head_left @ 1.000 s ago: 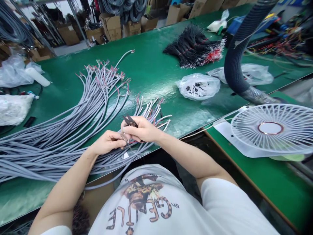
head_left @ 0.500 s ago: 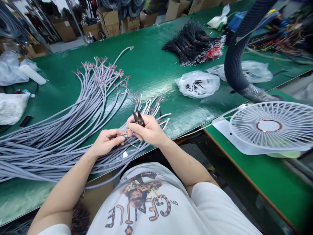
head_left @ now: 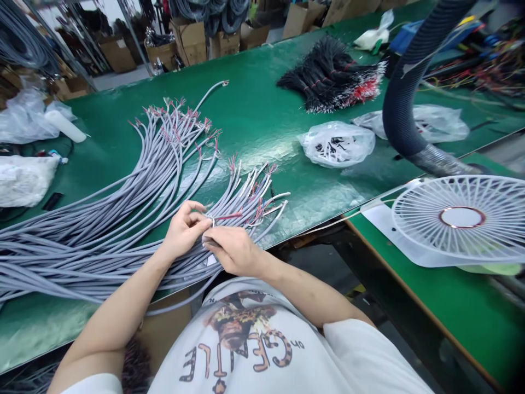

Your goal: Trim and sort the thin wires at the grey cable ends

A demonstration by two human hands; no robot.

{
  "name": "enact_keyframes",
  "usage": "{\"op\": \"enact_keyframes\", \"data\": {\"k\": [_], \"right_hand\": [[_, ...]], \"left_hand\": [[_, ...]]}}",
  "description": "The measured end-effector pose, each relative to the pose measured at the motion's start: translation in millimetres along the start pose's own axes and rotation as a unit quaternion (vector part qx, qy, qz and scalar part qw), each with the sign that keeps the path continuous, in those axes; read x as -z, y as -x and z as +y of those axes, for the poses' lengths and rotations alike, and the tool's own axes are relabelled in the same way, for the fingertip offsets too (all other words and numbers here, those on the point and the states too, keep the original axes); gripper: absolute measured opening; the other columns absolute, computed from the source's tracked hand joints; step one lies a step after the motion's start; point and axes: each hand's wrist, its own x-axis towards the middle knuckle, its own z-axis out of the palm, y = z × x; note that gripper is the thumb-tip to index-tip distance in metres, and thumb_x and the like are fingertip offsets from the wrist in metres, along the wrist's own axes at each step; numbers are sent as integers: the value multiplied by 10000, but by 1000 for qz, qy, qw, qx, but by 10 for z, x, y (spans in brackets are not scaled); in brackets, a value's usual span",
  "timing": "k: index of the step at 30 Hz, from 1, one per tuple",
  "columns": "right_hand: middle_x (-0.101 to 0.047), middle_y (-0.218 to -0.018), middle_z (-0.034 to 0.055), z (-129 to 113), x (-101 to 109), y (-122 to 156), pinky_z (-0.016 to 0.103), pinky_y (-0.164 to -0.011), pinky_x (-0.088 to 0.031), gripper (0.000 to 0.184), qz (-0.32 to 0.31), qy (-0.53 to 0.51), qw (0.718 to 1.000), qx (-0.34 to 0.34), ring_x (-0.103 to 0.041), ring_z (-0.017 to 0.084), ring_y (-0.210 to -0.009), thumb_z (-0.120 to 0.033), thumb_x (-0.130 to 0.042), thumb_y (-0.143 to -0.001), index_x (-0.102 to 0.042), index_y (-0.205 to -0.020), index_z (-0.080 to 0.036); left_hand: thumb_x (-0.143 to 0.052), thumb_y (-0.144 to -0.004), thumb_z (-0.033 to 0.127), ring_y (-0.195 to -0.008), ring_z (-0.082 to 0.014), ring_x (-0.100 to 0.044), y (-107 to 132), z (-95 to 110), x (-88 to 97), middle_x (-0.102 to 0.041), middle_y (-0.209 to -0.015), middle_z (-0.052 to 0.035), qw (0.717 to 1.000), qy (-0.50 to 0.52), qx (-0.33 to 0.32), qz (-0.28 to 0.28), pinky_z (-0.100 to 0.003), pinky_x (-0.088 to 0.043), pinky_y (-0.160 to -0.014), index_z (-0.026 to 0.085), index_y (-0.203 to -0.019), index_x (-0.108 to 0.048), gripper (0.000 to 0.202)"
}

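My left hand (head_left: 186,229) is closed in a pinch on the end of a grey cable, from which red wires (head_left: 228,216) stick out to the right. Close against its fingertips is my right hand (head_left: 234,250), turned palm down with the fingers curled. The snips in it are mostly hidden; only a dark bit shows by the fingers. Under both hands lies a bundle of grey cables (head_left: 123,257), with stripped ends showing red and white wires. A second bunch of grey cables (head_left: 151,169) fans out beyond them, its frayed ends pointing away.
On the green table (head_left: 254,115) lie bundled black wires (head_left: 328,74) with red and white tips. Nearer stands a plastic bag of small black parts (head_left: 338,145). At right are a ribbed black hose (head_left: 404,104) and a white fan (head_left: 463,219). Plastic bags (head_left: 27,178) sit at left.
My right hand has rolled palm down and moved slightly down and left; the snips' blades, pointing up before, are now hidden. Red wires now show beyond my left fingertips. The view has shifted slightly.
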Motion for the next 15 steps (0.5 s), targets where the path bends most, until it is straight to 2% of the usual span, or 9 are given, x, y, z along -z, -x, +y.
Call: {"op": "enact_keyframes", "data": {"k": [2,4,6,8,9,11,13,15], "right_hand": [[-599,-686,19,-21,-6,-42,220,-624,-466,168,10,-87,995,-45,-571,106,-610,-215,-396,-940,-526,-849,-160],[-572,-642,-13,-10,37,-122,200,-558,-457,143,22,-204,970,-133,-549,82,-532,-244,-444,-923,-517,-830,-164],[-546,-600,-40,51,95,-217,168,-456,-412,156,53,-333,912,-233,-519,60,-458,-298,-502,-896,-512,-818,-164],[-540,-583,-49,146,138,-303,144,-369,-340,219,91,-431,848,-295,-496,47,-413,-361,-569,-852,-510,-790,-159],[-545,-582,-48,195,151,-337,138,-344,-314,251,105,-461,826,-307,-492,45,-403,-382,-603,-825,-511,-770,-156],[-565,-586,-41,279,163,-381,132,-324,-298,289,121,-491,805,-312,-498,43,-398,-400,-655,-783,-516,-742,-149],[-582,-587,-36,330,169,-402,132,-322,-308,298,127,-499,799,-311,-504,45,-395,-397,-677,-768,-521,-736,-145],[-591,-592,-31,346,174,-412,134,-323,-311,300,127,-500,799,-310,-502,43,-391,-399,-675,-771,-521,-732,-144]], "left_hand": [[-783,-647,288,-492,-97,-557,3,-14,-11,-634,-599,50,1000,7,5,-13,-190,-416,-499,205,-880,-417,441],[-786,-636,278,-463,-87,-536,-7,-26,-12,-612,-582,69,1000,6,-5,-14,-175,-392,-469,216,-858,-370,476],[-772,-657,272,-455,-72,-507,-28,-45,-5,-584,-590,82,999,1,-36,18,-169,-382,-460,221,-840,-348,465],[-761,-676,254,-487,-65,-497,-47,-75,3,-557,-625,80,994,-29,-83,65,-173,-395,-479,218,-812,-348,436],[-755,-684,241,-517,-67,-503,-51,-91,6,-543,-643,74,988,-56,-113,87,-180,-411,-501,214,-790,-357,413],[-731,-715,219,-581,-79,-518,-43,-116,6,-518,-661,58,968,-129,-179,116,-197,-443,-557,199,-746,-401,332],[-688,-759,193,-638,-94,-540,-18,-121,-3,-531,-679,38,939,-207,-244,125,-211,-465,-610,185,-726,-476,215],[-648,-798,161,-660,-100,-558,7,-104,-18,-579,-715,20,909,-271,-294,119,-216,-474,-631,181,-783,-572,80]]}}
